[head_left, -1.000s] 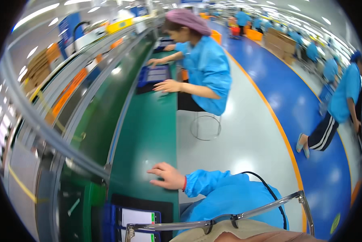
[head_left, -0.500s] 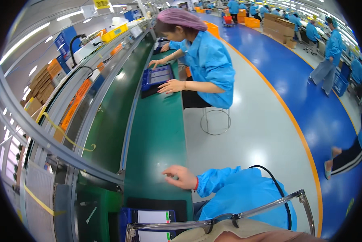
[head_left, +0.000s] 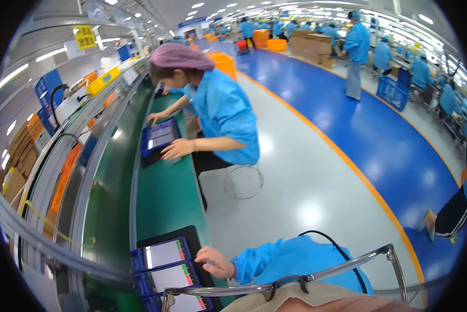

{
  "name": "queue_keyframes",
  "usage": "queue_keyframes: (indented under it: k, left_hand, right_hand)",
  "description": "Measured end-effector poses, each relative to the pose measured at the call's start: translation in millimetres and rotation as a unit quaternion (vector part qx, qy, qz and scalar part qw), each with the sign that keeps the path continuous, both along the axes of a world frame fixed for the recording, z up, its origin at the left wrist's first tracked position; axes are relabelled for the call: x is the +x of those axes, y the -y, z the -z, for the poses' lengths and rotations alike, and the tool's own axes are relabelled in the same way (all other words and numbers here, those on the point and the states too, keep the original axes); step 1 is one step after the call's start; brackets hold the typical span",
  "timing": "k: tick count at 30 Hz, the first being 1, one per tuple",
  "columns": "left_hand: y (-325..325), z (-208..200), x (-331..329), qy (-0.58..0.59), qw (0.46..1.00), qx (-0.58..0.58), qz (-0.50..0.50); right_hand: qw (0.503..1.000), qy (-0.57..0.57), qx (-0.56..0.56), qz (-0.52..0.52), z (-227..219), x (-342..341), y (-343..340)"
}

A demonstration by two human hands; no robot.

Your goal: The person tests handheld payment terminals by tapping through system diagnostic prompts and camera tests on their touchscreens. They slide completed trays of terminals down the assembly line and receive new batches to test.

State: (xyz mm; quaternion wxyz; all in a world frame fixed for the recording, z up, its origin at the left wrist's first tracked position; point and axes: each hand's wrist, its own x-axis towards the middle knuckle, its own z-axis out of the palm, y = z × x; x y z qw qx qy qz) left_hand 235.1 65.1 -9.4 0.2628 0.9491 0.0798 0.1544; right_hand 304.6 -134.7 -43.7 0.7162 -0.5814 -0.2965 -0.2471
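Blue sleeve ends at your one visible hand [head_left: 216, 261], which lies palm down with fingers loosely spread, gripping nothing. From this view you cannot tell whether it is your left or your right; the other is out of sight. Its fingertips touch the right edge of a black mat [head_left: 192, 240] on the green bench [head_left: 165, 200], just beside the middle of three devices in blue holders. The upper device [head_left: 160, 254] shows a pale screen with a red and green strip at its right end, the middle device [head_left: 167, 277] sits directly below it, and the lowest device [head_left: 184, 303] is partly cut off by the glasses frame [head_left: 306, 278] crossing the bottom of the view. A black cable [head_left: 333, 244] curves over your sleeve.

Farther along the same bench, a seated co-worker [head_left: 218, 112] in a blue coat and pink cap leans over another blue tray [head_left: 159, 139] with both hands on it, a round metal stool [head_left: 244, 182] beneath. Beyond the bench's far edge run conveyor rails [head_left: 74, 171] with orange bins. To your right lie grey floor, an orange line [head_left: 348, 161], then a blue aisle where more people in blue stand near cardboard boxes [head_left: 311, 47].
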Motion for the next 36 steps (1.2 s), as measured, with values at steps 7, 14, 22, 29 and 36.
queue_keyframes:
  k: [7, 14, 22, 29, 36]
  left_hand:
    - [14.7, 1.9, 26.1, -0.028, 0.999, 0.016, 0.015]
    - [19.7, 10.2, 37.7, -0.043, 0.998, 0.047, 0.017]
    - [27.3, 22.9, 75.1, -0.087, 0.993, 0.077, -0.025]
    - [37.7, 22.9, 91.0, -0.074, 0.993, 0.067, -0.056]
    - [33.9, 15.5, 76.6, -0.023, 0.998, 0.06, -0.009]
  right_hand:
    - [0.992, -0.11, -0.028, -0.06, 7.3, 5.2, 2.7]
    - [0.988, -0.113, -0.081, -0.065, 7.6, 8.8, 1.2]
    - [0.98, -0.111, -0.157, -0.054, -14.0, 5.8, 0.7]
    - [0.967, -0.084, -0.242, -0.01, -7.3, 14.8, -8.0]
    - [0.949, -0.057, -0.309, 0.005, -7.7, 15.0, -8.4]
